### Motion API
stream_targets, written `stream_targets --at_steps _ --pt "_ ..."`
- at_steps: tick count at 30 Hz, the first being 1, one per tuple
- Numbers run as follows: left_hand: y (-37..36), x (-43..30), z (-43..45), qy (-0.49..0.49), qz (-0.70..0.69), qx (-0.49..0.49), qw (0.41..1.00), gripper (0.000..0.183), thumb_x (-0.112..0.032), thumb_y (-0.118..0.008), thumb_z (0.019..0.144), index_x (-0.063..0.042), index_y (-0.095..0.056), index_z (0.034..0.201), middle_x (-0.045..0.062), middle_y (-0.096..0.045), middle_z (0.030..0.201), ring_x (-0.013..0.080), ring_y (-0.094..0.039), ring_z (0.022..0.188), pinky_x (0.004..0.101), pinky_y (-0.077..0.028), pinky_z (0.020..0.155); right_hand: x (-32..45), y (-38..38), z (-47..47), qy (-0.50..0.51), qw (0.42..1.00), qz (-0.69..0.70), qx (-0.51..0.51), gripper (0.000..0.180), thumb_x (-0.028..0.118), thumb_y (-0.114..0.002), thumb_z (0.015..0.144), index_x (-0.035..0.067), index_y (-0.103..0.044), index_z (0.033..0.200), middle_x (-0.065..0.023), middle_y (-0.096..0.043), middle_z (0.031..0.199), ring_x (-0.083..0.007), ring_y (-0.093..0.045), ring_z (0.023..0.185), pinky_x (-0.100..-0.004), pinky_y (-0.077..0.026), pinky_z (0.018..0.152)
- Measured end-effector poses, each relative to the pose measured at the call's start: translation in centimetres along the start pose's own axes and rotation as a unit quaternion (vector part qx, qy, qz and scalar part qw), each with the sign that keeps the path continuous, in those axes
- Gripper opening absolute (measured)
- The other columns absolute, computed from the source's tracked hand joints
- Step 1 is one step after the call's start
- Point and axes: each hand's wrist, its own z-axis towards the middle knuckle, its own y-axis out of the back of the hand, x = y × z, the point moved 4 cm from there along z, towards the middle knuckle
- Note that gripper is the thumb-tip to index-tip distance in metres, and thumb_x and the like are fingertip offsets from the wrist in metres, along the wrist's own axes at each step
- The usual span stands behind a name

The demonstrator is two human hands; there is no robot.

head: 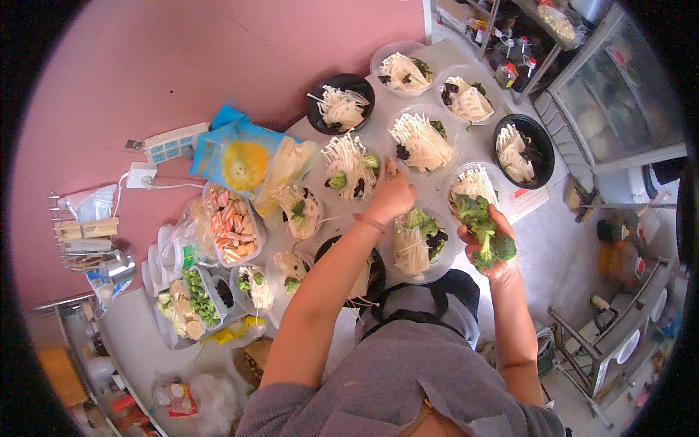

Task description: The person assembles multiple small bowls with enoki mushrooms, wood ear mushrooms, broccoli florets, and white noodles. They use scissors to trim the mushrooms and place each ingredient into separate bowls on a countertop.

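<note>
Several broccoli florets (pixel 483 226) lie in my right hand (pixel 497 262), at the right edge of the table. My left hand (pixel 392 194) reaches between a clear bowl of enoki mushrooms with broccoli (pixel 349 166) and another clear bowl holding enoki and lotus root slices (pixel 423 142); its fingertips are partly hidden, so I cannot tell whether it holds anything. Nearest my body is a clear bowl with broccoli, enoki and black fungus (pixel 419 246). Beyond my right hand, a clear bowl (pixel 472 183) with enoki is partly covered by the florets. My left forearm hides part of a black bowl (pixel 327 246).
Black bowls (pixel 341 104) and clear bowls stand close together on the table. At left are a tub of cut crab sticks (pixel 235 224), a tub of chopped greens (pixel 201 297), a blue bag (pixel 237 155) and a power strip (pixel 175 143). A glass-fronted cabinet (pixel 622 98) stands at right.
</note>
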Motion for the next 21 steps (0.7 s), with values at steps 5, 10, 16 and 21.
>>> stream_targets --at_steps 5,10,16,21 --pt "-1.4 0.6 -0.4 0.073 -0.165 -0.084 0.980 0.060 -0.014 -0.053 0.085 0.015 -0.036 0.135 0.039 -0.018 0.149 0.0498 -0.022 0.140 0.0448 -0.020 0.118 1.3 -1.8 3.9 -0.001 0.996 -0.056 0.073 0.040 0.033 -0.054 0.097 0.009 -0.054 0.129 -0.0204 -0.063 0.120 -0.0302 -0.068 0.087 -0.0349 -0.060 0.054" --pt "0.8 -0.6 -5.8 0.035 -0.340 -0.072 0.937 0.059 -0.015 -0.056 0.092 0.005 -0.035 0.144 0.021 -0.018 0.158 0.0319 -0.023 0.146 0.0376 -0.020 0.118 3.0 -2.8 7.3 0.024 0.994 -0.089 0.063 0.038 0.035 -0.053 0.098 0.011 -0.054 0.128 -0.0215 -0.058 0.126 -0.0258 -0.066 0.084 -0.0324 -0.057 0.055" --pt "4.6 -3.8 -10.8 -0.024 -0.642 -0.156 0.750 0.040 -0.014 -0.052 0.098 0.001 -0.050 0.135 0.014 -0.041 0.147 0.0268 -0.037 0.138 0.0372 -0.032 0.113 3.2 -2.3 6.0 -0.014 0.993 -0.075 0.086 0.048 0.043 -0.044 0.101 0.010 -0.047 0.136 -0.0211 -0.058 0.125 -0.0290 -0.062 0.080 -0.0284 -0.050 0.048" --pt "4.3 -4.2 -6.8 -0.028 -0.919 -0.063 0.389 0.021 -0.022 -0.055 0.100 -0.006 -0.063 0.110 0.010 -0.063 0.117 0.0238 -0.058 0.111 0.0405 -0.048 0.095 2.6 -2.9 4.7 -0.059 0.986 -0.080 0.130 0.050 0.043 -0.044 0.101 0.012 -0.043 0.140 -0.0208 -0.059 0.121 -0.0298 -0.063 0.079 -0.0311 -0.052 0.048"
